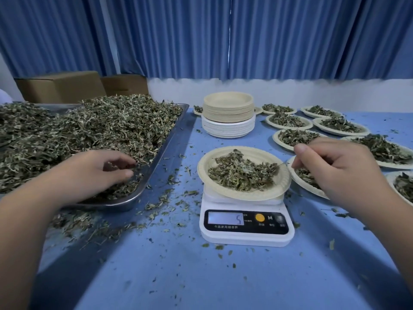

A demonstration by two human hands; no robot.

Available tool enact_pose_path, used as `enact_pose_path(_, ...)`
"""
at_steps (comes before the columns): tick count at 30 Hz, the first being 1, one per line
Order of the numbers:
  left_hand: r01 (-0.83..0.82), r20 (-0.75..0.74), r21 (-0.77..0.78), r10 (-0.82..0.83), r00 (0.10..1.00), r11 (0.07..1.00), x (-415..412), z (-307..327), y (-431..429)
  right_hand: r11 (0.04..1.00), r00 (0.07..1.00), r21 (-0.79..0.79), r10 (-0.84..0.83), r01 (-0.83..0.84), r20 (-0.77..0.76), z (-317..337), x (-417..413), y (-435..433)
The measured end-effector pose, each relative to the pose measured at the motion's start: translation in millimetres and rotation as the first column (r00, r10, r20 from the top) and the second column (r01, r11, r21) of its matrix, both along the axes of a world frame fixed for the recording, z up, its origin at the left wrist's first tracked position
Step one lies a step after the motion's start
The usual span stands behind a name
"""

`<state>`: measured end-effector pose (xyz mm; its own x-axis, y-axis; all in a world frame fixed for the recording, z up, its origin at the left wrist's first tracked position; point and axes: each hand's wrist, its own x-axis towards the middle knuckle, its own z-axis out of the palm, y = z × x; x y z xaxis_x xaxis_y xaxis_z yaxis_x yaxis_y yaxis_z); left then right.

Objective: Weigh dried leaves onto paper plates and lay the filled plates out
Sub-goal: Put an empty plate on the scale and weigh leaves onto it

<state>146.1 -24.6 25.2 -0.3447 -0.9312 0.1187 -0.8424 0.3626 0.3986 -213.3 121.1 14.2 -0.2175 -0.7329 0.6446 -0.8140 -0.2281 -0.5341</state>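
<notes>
A paper plate holding a small heap of dried leaves sits on a white digital scale whose display reads 5. My right hand hovers just right of this plate, thumb and fingers curled and pinching a thin leaf stem at the plate's right rim. My left hand lies in the near corner of a metal tray piled with dried leaves, its fingers curled into the leaves.
A tall stack of empty paper plates stands behind the scale. Several filled plates spread over the table's right side. Loose leaf bits litter the blue table. Cardboard boxes sit behind the tray.
</notes>
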Motion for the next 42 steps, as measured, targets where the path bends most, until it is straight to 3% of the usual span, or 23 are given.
enact_pose_path(5, 0.026, 0.164, 0.176, -0.056, 0.985, 0.984, -3.3, -5.1, -3.1, 1.0, 1.0, 0.002, 0.0, 0.0, -0.01, 0.4, 0.6, 0.7)
enact_pose_path(16, -0.112, 0.202, 0.203, 0.071, 0.977, 0.973, -8.7, -5.0, -2.0, 1.0, 1.0, 0.029, -0.007, 0.006, 0.01, 0.3, 0.3, 2.1)
enact_pose_path(24, -0.11, 0.128, 0.197, 0.086, 0.988, 0.974, -10.9, -6.4, -1.9, 0.998, 1.0, 0.058, -0.025, 0.024, 0.017, -2.3, 0.8, 0.8)
enact_pose_path(33, -0.068, 0.125, 0.089, 0.056, 0.991, 0.994, -15.4, -3.4, 5.6, 0.986, 0.998, 0.16, -0.053, 0.046, 0.039, -4.0, -2.1, -0.5)
enact_pose_path(42, -0.148, -0.142, -0.042, 0.141, 0.98, 0.988, -16.0, -5.7, 3.4, 0.973, 0.991, 0.197, -0.127, 0.116, 0.043, -3.7, -5.0, -3.6)
